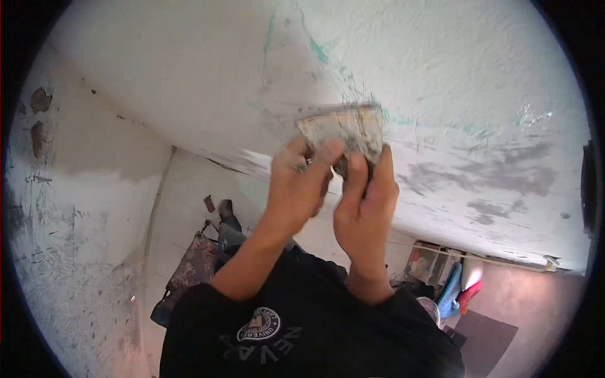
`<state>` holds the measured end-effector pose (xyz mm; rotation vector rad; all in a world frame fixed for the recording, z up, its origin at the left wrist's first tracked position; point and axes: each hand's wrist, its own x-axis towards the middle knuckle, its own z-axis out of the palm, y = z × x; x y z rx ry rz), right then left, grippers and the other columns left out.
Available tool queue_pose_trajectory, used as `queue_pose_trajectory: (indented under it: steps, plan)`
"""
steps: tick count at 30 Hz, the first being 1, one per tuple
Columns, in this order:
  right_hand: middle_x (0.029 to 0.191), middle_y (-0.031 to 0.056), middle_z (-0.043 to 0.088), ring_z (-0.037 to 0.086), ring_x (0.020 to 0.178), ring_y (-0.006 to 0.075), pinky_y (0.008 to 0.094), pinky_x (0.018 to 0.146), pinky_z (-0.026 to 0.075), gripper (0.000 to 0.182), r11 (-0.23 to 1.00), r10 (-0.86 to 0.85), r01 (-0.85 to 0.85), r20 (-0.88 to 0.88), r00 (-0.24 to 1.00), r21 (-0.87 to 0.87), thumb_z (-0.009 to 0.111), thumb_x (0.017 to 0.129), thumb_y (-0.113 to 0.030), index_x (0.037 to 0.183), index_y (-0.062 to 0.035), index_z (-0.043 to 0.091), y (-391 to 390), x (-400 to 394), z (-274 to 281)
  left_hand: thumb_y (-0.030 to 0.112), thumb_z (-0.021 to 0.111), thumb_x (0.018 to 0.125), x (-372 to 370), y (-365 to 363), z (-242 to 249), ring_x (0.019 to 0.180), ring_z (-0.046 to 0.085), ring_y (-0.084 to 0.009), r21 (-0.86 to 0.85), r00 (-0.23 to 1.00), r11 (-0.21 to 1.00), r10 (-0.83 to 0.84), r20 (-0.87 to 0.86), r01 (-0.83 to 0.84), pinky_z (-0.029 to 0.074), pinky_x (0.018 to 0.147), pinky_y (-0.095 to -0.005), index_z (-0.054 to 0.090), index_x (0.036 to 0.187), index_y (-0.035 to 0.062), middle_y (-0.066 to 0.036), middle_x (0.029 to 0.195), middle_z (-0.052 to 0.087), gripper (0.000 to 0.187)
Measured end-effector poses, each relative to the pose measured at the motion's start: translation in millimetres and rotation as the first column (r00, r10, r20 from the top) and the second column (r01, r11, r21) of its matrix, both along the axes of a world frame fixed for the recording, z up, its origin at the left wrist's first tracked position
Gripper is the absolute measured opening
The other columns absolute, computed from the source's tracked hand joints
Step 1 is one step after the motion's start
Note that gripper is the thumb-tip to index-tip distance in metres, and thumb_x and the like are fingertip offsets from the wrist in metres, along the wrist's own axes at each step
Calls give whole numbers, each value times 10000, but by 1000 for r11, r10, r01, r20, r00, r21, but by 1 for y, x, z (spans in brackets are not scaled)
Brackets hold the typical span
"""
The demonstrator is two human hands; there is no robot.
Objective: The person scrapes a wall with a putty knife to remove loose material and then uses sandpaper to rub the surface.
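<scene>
A scraper point(350, 126) with a wide, worn blade smeared with pale and dark residue is held in front of the wall. My left hand point(299, 179) grips its left side, the thumb pressed on the blade's face. On the lower right side, my right hand point(365, 201) is closed round it with fingers on the blade. The tool's far edge lies at or very near the white wall point(441, 69); contact cannot be made out. Green-edged patches and grey smears mark the wall around it.
A patterned bag point(192, 264) is at the lower left, near a peeling side wall point(82, 252). At the lower right are a blue cloth point(450, 293), a red item point(469, 296) and a dark flat panel point(488, 340). A pipe point(504, 260) runs along the wall.
</scene>
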<state>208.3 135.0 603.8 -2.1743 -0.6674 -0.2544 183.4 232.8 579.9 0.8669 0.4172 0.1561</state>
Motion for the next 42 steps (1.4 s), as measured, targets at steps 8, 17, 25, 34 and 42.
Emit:
queue_pose_trajectory:
  steps: [8, 17, 25, 34, 42]
  plan:
    - [716, 162, 617, 526, 590, 134, 328, 511, 410, 238, 996, 6, 7, 141, 990, -92, 479, 1004, -94, 1094, 126, 491, 8, -1, 16, 284, 649, 937, -2, -5, -5, 382, 408, -35, -133, 996, 989, 77, 52, -70, 293, 308, -207, 612, 963, 21, 16, 590, 513, 266]
    - [778, 193, 648, 577, 628, 176, 304, 567, 453, 243, 996, -3, 5, 27, 1000, -94, 463, 1008, -93, 1100, 128, 504, 7, -5, 20, 288, 655, 936, -1, -1, -2, 388, 423, -36, -145, 982, 984, 126, 138, -106, 313, 331, -203, 622, 989, 9, 14, 581, 517, 286]
    - [805, 192, 667, 633, 691, 174, 330, 588, 478, 270, 984, -14, 22, 47, 999, -177, 487, 1000, -85, 1155, 136, 499, 11, -6, 31, 286, 639, 947, -6, -9, 1, 397, 413, -26, -164, 994, 984, 86, 71, -73, 298, 322, -202, 617, 1023, 5, 19, 600, 527, 292]
    - [790, 187, 652, 591, 663, 155, 313, 573, 452, 271, 997, -7, 6, -12, 1000, -75, 479, 1006, -101, 1131, 138, 500, 4, -13, 32, 285, 607, 965, -9, 3, 6, 435, 437, -17, -73, 992, 997, 16, 128, -6, 330, 353, -185, 601, 1046, 10, 14, 638, 547, 287]
    - [833, 159, 667, 605, 720, 142, 311, 611, 475, 278, 992, -8, 4, -31, 999, -128, 477, 1010, -102, 1162, 130, 497, 8, -13, 32, 281, 644, 946, -8, 6, 10, 417, 419, -14, -101, 991, 992, 90, 95, -80, 312, 356, -188, 636, 1014, -5, 30, 579, 515, 293]
